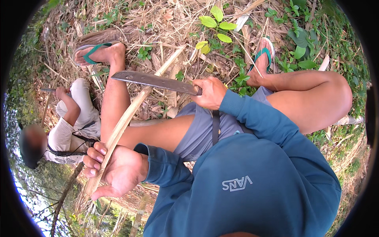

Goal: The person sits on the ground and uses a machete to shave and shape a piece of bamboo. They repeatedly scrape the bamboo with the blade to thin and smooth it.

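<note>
A long, pale split strip of wood or bamboo point(125, 117) slants from lower left up to the middle of the view. Near its lower end my left hand point(122, 166) grips it, palm up, fingers curled over it and thumb stretched out. My right hand point(212, 93) is closed round the handle of a machete point(162, 82), and the handle is hidden in the fist. The dark, worn blade points left and crosses the strip above its middle. Whether the blade touches the strip I cannot tell.
My bare legs are spread, with feet in green-strapped flip-flops point(94, 54). Dry leaves and husks point(169, 23) cover the ground, with green seedlings point(217, 23) in front. At the left another person point(73, 122) sits, a blade-like tool point(48, 89) by their hand. A thin branch point(65, 193) rises lower left.
</note>
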The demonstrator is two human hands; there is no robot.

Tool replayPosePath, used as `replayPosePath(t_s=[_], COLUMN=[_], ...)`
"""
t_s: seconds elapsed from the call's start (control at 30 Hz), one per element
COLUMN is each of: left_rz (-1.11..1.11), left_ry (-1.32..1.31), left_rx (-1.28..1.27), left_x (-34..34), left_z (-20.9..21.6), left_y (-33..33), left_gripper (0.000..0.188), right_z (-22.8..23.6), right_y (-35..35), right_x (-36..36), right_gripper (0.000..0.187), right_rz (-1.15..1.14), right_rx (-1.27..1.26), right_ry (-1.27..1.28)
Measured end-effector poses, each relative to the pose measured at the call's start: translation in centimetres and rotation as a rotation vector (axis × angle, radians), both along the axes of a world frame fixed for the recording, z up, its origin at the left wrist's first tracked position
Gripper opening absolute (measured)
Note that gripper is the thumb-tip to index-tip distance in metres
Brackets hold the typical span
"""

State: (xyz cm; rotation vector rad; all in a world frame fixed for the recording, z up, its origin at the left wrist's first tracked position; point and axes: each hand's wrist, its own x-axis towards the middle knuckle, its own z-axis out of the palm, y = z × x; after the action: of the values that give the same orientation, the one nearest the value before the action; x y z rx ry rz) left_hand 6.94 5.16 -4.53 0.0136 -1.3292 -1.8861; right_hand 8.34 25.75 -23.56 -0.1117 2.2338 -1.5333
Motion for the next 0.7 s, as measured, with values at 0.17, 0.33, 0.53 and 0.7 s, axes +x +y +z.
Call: replayPosePath(t_s=[0.17,0.33,0.53,0.7], left_rz=[-0.035,-0.038,-0.085,-0.088], left_ry=[0.020,0.023,0.052,0.046], left_rx=[-0.014,-0.008,-0.025,-0.011], left_x=[0.3,-0.7,0.3,0.3], left_z=[0.5,0.0,0.4,-0.1], left_y=[0.9,0.2,1.3,0.9], left_gripper=[0.059,0.059,0.060,0.060], right_z=[0.4,-1.3,-1.9,-1.9], right_y=[-0.4,0.0,0.1,0.4], right_x=[0.3,-0.4,-0.6,-0.1], right_gripper=[0.017,0.019,0.023,0.023], right_rz=[0.008,-0.059,-0.077,-0.041], right_rx=[0.016,0.114,0.111,0.124], right_ry=[0.164,0.044,-0.057,0.000])
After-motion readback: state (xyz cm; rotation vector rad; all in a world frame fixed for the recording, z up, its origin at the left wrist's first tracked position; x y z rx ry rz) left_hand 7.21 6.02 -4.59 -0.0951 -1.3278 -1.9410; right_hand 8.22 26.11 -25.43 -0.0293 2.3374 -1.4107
